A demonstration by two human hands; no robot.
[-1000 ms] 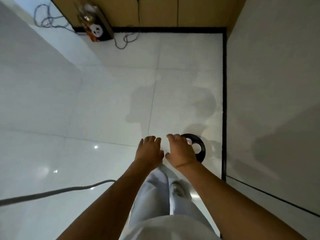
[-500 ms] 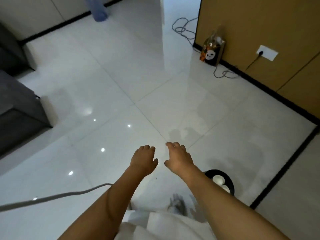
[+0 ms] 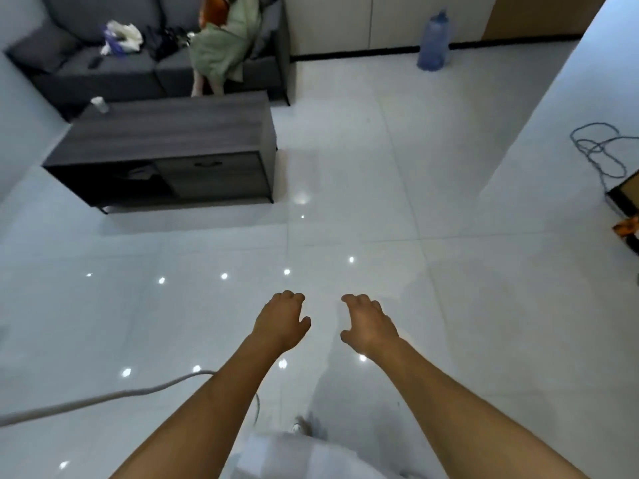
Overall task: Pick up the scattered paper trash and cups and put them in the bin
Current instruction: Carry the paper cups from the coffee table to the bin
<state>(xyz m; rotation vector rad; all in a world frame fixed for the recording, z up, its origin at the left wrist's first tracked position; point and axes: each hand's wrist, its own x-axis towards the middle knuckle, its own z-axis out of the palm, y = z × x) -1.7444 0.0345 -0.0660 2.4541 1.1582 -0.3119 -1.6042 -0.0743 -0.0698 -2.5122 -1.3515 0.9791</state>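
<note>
Both hands, left hand (image 3: 280,323) and right hand (image 3: 370,326), hung loosely curled and held nothing above the glossy white tiled floor (image 3: 380,202); a pale paper cup (image 3: 99,104) stood on the dark wooden desk (image 3: 166,133).

Glossy tiled floor (image 3: 345,167), matt dark wood-grain table (image 3: 166,133), grey cloth sofa (image 3: 114,63)

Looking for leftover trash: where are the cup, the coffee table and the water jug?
cup (image 3: 99,104): head view, its side wall.
coffee table (image 3: 173,127): head view, bare top.
water jug (image 3: 433,43): head view, its body.
</note>
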